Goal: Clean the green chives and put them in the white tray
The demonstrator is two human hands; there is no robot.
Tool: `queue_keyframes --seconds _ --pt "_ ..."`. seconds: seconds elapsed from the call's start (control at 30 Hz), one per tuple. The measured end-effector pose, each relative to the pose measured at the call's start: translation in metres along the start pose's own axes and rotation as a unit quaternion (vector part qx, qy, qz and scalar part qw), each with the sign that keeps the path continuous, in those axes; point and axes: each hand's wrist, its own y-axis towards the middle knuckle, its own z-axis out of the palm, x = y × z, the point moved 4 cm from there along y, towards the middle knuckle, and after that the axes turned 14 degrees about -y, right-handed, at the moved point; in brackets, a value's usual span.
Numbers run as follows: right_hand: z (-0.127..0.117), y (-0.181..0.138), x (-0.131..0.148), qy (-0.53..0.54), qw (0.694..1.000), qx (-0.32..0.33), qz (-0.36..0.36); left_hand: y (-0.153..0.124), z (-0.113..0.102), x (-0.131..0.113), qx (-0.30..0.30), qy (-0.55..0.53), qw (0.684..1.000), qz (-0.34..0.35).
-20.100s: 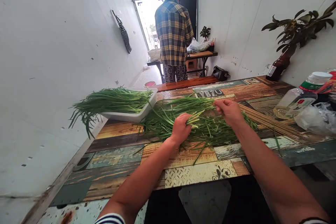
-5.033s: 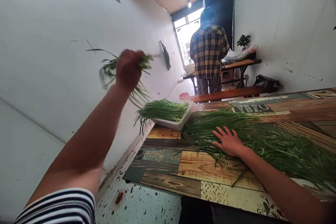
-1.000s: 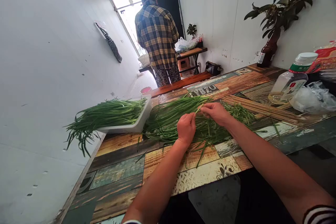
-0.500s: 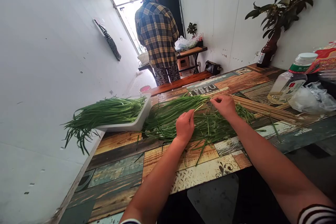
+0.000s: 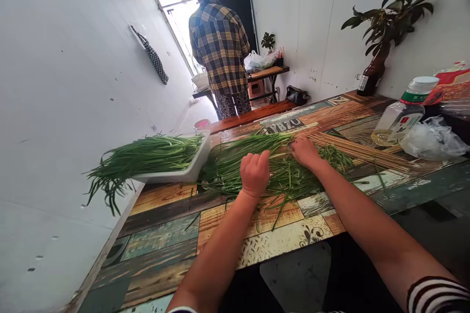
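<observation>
A loose pile of green chives (image 5: 235,164) lies across the patchwork wooden table (image 5: 165,234). My left hand (image 5: 254,172) rests on the near side of the pile, fingers curled down into the stalks. My right hand (image 5: 304,150) is further back on the pile, fingers bent and pressed among the chives; what they pinch is hidden. A white tray (image 5: 191,168) at the table's left edge holds sorted chives (image 5: 147,156) whose tips hang over the edge.
Bamboo skewers (image 5: 363,154) lie right of the pile. A clear bottle (image 5: 398,117), a plastic bag (image 5: 429,139) and a plant in a brown bottle (image 5: 370,76) stand at the right. A person in a plaid shirt (image 5: 220,49) stands with back turned beyond a wooden bench (image 5: 257,116).
Both hands have dropped lower onto the chive pile. My left hand's fingers have curled down, and my right hand has shifted slightly left and closer to the table.
</observation>
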Motion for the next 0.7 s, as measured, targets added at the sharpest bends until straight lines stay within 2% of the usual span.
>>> queue_keyframes --seconds 0.1,0.17,0.23,0.33,0.43,0.5,0.6,0.7 --pt "-0.003 -0.001 -0.005 0.047 0.998 -0.029 -0.006 -0.003 0.006 0.009 0.023 -0.006 1.0 -0.019" --pt "-0.011 -0.005 -0.008 0.152 0.986 -0.061 -0.017 -0.005 0.009 0.015 0.03 -0.031 0.998 -0.041" --pt "-0.021 -0.01 -0.008 0.284 0.954 -0.08 -0.046 -0.007 0.012 0.02 0.036 -0.065 0.995 -0.069" --pt "-0.039 -0.021 0.0 0.438 0.889 -0.069 -0.114 -0.007 0.016 0.023 0.053 -0.136 0.984 -0.097" --pt "-0.055 -0.031 0.009 0.544 0.823 -0.035 -0.159 -0.006 0.02 0.022 0.079 -0.208 0.969 -0.106" --pt "-0.062 -0.035 0.013 0.584 0.796 -0.017 -0.16 -0.005 0.022 0.021 0.085 -0.239 0.96 -0.114" --pt "-0.066 -0.037 0.016 0.607 0.785 -0.01 -0.119 -0.004 0.021 0.02 0.065 -0.263 0.955 -0.125" --pt "-0.06 -0.035 0.021 0.59 0.803 0.005 -0.087 -0.004 0.019 0.017 0.039 -0.255 0.957 -0.132"
